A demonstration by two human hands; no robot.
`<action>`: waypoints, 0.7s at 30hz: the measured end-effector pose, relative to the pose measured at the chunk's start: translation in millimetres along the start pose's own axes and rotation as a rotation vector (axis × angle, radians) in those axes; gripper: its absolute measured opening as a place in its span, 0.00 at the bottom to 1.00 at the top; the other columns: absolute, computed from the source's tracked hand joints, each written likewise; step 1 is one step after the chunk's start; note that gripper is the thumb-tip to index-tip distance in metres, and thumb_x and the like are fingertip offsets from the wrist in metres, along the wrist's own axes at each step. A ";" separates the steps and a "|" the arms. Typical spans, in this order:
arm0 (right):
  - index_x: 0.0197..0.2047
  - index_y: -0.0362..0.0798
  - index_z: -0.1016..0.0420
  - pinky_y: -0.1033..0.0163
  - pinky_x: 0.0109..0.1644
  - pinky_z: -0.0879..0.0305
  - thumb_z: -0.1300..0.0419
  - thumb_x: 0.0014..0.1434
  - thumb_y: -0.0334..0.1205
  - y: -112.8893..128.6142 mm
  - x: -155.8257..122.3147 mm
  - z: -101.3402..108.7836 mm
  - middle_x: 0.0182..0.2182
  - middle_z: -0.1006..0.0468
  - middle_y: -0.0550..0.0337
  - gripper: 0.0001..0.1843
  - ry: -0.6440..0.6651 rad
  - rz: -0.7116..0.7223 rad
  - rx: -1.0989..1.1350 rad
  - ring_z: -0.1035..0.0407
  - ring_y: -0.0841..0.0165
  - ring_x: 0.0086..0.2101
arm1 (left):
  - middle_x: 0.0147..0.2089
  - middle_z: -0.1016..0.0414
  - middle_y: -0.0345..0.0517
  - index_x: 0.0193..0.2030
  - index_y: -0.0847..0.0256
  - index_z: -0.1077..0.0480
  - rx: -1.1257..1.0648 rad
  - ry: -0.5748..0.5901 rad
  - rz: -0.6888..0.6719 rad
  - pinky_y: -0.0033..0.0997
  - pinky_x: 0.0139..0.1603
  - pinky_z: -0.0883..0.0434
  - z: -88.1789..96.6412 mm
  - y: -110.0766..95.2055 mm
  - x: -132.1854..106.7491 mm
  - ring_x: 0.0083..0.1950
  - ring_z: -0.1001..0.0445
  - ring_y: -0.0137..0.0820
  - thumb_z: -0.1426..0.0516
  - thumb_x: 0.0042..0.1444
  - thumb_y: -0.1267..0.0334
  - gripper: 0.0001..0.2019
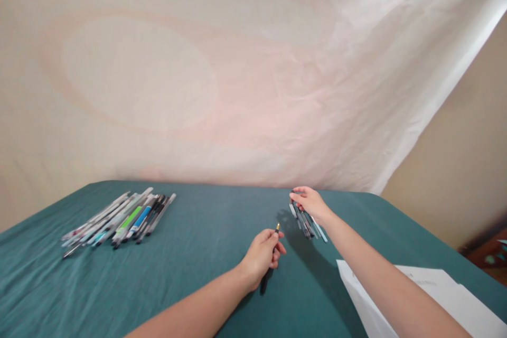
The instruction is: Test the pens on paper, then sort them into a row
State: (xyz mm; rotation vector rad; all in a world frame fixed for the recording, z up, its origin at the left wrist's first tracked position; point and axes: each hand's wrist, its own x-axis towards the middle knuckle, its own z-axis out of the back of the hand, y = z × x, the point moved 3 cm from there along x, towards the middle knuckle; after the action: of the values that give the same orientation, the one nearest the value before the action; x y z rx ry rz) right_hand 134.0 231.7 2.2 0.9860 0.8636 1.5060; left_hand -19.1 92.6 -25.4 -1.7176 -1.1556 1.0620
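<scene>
In the head view, my left hand [261, 256] is closed around a black fountain pen [264, 282]. Its gold nib points up and away from me, above my thumb, and its dark rear end sticks out below the hand. Farther off to the right, my right hand [309, 203] hovers at the far end of a small bunch of pens [304, 223]. Thumb and fingertips pinch a small dark piece there; whether it is a cap or a pen's end, I cannot tell. Part of that bunch is hidden behind the hand and forearm.
A larger pile of pens and markers [137, 217], some with green and blue barrels, lies on the left of the green cloth-covered table [190, 285]. White paper sheets [455, 296] lie at the near right, partly under my right forearm. A pale sheet [245, 90] hangs behind the table.
</scene>
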 end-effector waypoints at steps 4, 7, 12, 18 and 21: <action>0.33 0.43 0.28 0.71 0.24 0.41 0.41 0.46 0.38 -13.4 27.4 -11.2 0.21 0.24 0.60 0.09 0.023 0.024 -0.221 0.34 0.74 0.20 | 0.24 0.38 0.38 0.39 0.65 0.41 -0.002 -0.003 0.000 0.20 0.17 0.55 1.5 1.0 0.8 0.18 0.48 0.18 0.54 0.55 0.61 0.10; 0.25 0.44 0.26 0.69 0.28 0.40 0.40 0.44 0.35 -18.6 39.0 -18.5 0.21 0.23 0.58 0.04 0.043 0.063 -0.398 0.32 0.72 0.23 | 0.24 0.38 0.38 0.39 0.65 0.41 -0.007 0.002 -0.005 0.20 0.17 0.55 2.4 1.1 1.4 0.18 0.48 0.18 0.54 0.55 0.61 0.10; 0.23 0.46 0.25 0.67 0.34 0.40 0.42 0.44 0.32 -19.7 43.5 -23.7 0.25 0.22 0.55 0.05 0.042 0.111 -0.619 0.30 0.67 0.29 | 0.24 0.38 0.38 0.39 0.64 0.41 -0.006 0.025 0.002 0.21 0.17 0.55 2.2 1.1 2.3 0.18 0.48 0.18 0.53 0.55 0.61 0.10; 0.31 0.50 0.24 0.66 0.41 0.41 0.46 0.51 0.37 -10.2 32.0 -28.3 0.33 0.22 0.57 0.09 0.105 0.229 -0.728 0.31 0.67 0.36 | 0.24 0.38 0.38 0.40 0.64 0.41 0.004 0.031 -0.007 0.21 0.17 0.54 1.4 1.3 1.0 0.19 0.48 0.18 0.53 0.55 0.59 0.11; 0.34 0.51 0.24 0.64 0.48 0.44 0.43 0.50 0.42 -5.1 21.5 -28.5 0.38 0.23 0.58 0.10 0.176 0.324 -0.748 0.34 0.65 0.42 | 0.24 0.37 0.38 0.40 0.64 0.41 0.002 0.035 -0.008 0.21 0.17 0.54 0.9 0.9 0.5 0.19 0.48 0.19 0.53 0.54 0.59 0.11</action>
State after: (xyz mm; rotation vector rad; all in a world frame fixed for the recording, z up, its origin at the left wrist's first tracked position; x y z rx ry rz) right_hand 108.2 253.5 -10.8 0.4462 0.1995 1.9998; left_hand -19.5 93.0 -26.7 -1.7220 -1.1383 1.0235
